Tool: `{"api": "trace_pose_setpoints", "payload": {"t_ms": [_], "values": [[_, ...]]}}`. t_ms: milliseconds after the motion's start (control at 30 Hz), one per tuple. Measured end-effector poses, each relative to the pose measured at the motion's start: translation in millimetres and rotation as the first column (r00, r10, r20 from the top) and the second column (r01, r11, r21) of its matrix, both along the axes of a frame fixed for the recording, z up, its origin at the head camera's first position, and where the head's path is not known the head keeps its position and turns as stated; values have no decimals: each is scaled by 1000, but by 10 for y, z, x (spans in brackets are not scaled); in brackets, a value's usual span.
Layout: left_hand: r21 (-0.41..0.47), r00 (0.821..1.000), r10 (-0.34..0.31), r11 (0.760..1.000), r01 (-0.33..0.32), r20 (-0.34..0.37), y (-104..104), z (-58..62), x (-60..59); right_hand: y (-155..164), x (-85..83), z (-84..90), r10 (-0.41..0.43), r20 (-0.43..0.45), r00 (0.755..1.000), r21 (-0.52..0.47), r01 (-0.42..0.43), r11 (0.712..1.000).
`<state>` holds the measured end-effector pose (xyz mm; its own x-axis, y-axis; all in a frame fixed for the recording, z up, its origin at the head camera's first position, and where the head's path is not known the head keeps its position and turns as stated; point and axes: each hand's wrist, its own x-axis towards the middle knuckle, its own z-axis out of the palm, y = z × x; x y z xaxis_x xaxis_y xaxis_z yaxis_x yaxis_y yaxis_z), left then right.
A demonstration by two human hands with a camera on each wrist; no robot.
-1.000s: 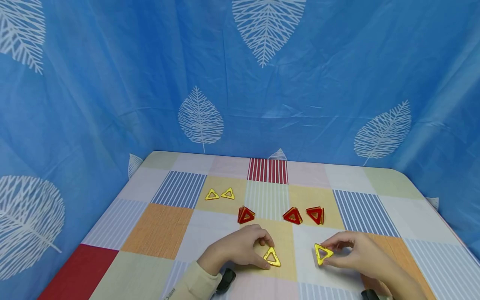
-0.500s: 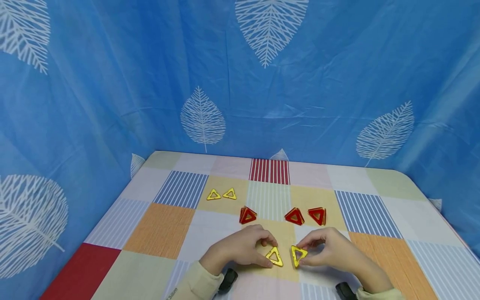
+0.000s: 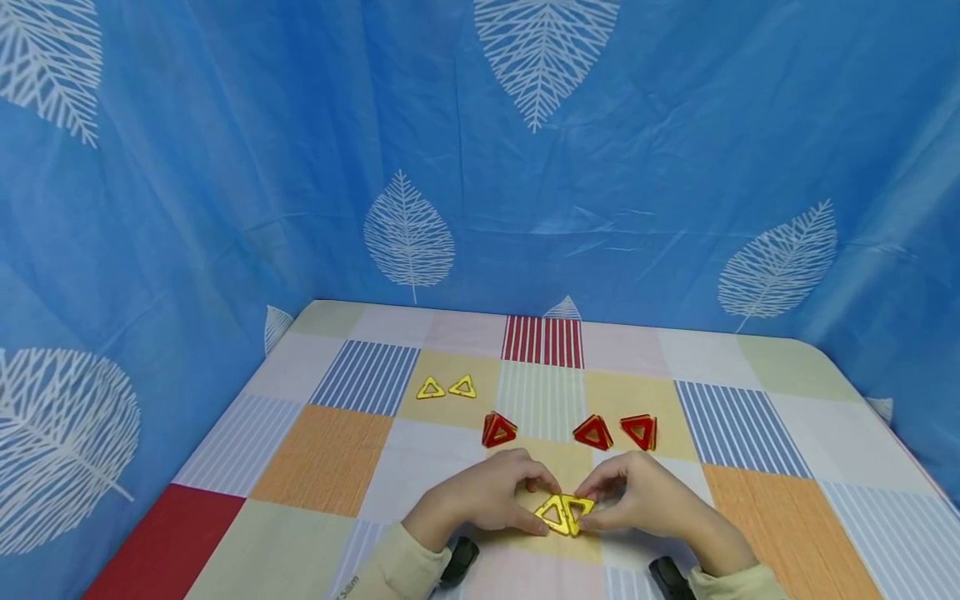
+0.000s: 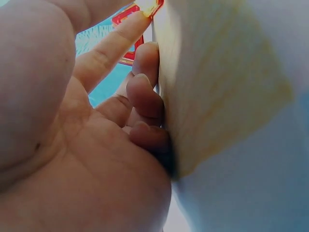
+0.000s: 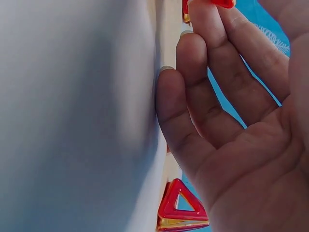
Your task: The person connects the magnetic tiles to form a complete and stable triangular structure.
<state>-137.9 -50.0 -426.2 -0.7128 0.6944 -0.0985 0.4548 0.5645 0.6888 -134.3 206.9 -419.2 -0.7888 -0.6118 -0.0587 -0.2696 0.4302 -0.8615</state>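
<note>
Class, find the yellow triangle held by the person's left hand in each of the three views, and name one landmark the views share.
Head: the yellow triangle lies low and centre, pinched by the left hand, edge to edge with the right hand's triangle.
Left wrist: only a yellow corner shows at the top edge, by the forefinger tip.
Right wrist: not clearly in it.
Shared landmark: the checked tablecloth.

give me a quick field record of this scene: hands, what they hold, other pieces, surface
left hand: left hand pinches the left yellow triangle tile
right hand: right hand pinches the right yellow triangle tile
contact: the two held tiles meet edge to edge, flat on the tablecloth
other yellow: pair of yellow triangles lying apart from the hands
red pieces: three red triangle stacks beyond the hands
surface: patchwork tablecloth
backdrop: blue leaf-print cloth
</note>
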Motion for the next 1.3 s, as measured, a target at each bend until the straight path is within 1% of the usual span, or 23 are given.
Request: {"api": "trace_pose_setpoints", "payload": {"t_ms": [100, 200, 333, 467, 567, 700, 767, 867, 1067, 1200, 1300], "values": [[-5, 1000, 13, 1000, -12, 7, 13, 5, 4, -10, -4, -11, 9, -2, 1000, -18, -9, 1000], [-8, 998, 47, 999, -47, 30, 29, 18, 17, -26, -5, -31, 23, -16, 1000, -45, -24, 999], [-15, 995, 94, 996, -94, 44, 46, 39, 36, -54, -10, -70, 40, -56, 998, -76, -45, 996], [-31, 993, 113, 993, -112, 31, 56, 55, 48, -68, -13, -109, 53, -122, 991, -82, -64, 995], [-49, 993, 118, 992, -117, 25, 64, 67, 60, -69, -9, -123, 74, -174, 982, -67, -87, 994], [-76, 993, 121, 990, -121, 4, 78, 91, 78, -77, -8, -110, 95, -212, 973, -6, -98, 995], [-83, 993, 121, 989, -121, -5, 87, 103, 83, -80, -6, -96, 92, -214, 973, 30, -88, 996], [-88, 993, 122, 989, -122, -8, 99, 114, 85, -76, -3, -83, 79, -208, 975, 57, -68, 996], [-107, 993, 117, 987, -117, -8, 117, 115, 76, -57, 8, -86, 36, -191, 981, 58, -26, 998], [-136, 992, 127, 983, -127, -9, 122, 127, 78, -63, 0, -93, 32, -187, 982, 60, -21, 998], [-174, 992, 118, 977, -122, -37, 137, 146, 84, -61, -10, -99, 34, -186, 982, 61, -22, 998]]}}
